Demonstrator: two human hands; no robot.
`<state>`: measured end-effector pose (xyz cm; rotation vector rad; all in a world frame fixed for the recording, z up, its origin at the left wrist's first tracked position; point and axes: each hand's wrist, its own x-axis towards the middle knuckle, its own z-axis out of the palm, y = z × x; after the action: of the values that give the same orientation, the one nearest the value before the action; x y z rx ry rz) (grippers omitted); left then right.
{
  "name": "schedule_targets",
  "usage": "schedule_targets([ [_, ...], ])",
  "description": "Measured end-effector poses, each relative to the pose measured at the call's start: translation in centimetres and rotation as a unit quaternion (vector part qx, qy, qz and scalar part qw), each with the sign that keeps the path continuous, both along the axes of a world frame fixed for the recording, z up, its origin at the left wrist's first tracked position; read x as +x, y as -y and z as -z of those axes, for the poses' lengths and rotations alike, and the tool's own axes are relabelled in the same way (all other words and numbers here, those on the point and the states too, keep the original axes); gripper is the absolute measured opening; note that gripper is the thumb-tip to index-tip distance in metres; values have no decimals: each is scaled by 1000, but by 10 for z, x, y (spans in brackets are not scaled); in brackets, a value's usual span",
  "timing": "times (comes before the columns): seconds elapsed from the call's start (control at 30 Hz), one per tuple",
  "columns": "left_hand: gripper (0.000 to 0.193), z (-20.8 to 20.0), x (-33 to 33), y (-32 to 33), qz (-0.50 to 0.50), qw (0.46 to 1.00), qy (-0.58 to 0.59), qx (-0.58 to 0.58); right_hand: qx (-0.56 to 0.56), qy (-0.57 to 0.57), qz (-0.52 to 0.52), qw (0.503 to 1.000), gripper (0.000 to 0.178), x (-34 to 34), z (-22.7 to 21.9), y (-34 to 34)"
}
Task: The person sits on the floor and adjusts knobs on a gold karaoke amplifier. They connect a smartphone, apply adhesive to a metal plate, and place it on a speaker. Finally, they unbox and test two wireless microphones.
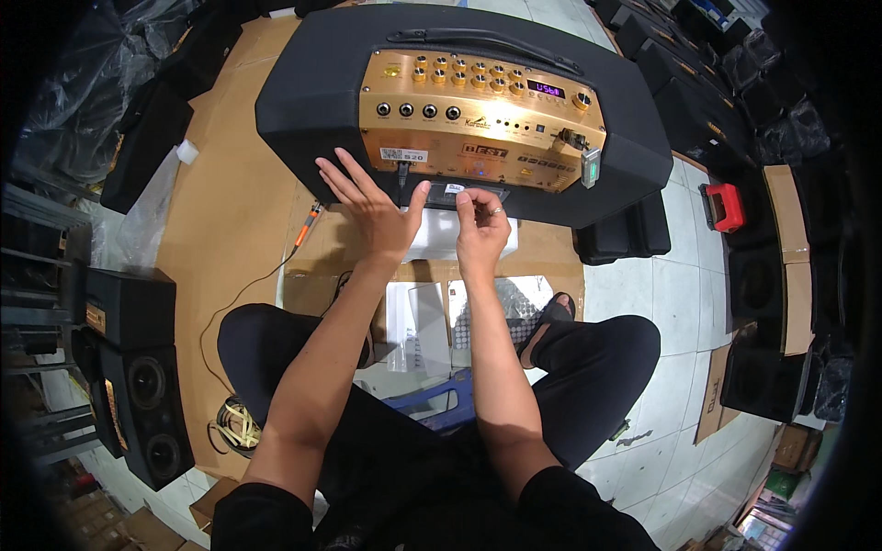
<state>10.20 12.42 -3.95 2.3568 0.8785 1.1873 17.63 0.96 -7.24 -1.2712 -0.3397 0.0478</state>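
- Head view, upper centre of the frame: the black portable speaker (303, 101) lies on its back on flattened cardboard (230, 211) spread over the floor, so its gold control panel (482, 119) faces up at me where I sit
- Centre of the frame: my left hand (372, 207) rests flat with fingers spread against the lower edge of the speaker, just beside the panel; I judge it is there to steady the cabinet
- Just right of that: my right hand (480, 225) has thumb and forefinger pressed together in a pinch on a small white label (455, 189), which sits on the dark strip below the gold panel; the pinch grip suits a thing this thin
- Under both hands a white foam block (432, 241) lies against the speaker's near side, probably propping it
- Left of centre an orange-handled tool (306, 227) with a thin cable lies on the cardboard, within easy reach of my left hand
- Right of the frame a small red box (724, 204) sits on the tiled floor, well apart
- Lower left, two black speaker cabinets (138, 386) stand aside
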Motion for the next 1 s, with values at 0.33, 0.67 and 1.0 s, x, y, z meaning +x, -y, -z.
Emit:
schedule_targets([
  [0.33,127,0,0,-1,26,1000,0,-14,-73,43,18,996,11,1,-2,-19],
  [0.67,146,1,12,2,6,997,21,-72,-54,46,29,997,12,1,-4,-24],
  [1.0,147,1,20,6,-13,996,34,-84,-51,52,39,997,12,0,-1,-27],
])
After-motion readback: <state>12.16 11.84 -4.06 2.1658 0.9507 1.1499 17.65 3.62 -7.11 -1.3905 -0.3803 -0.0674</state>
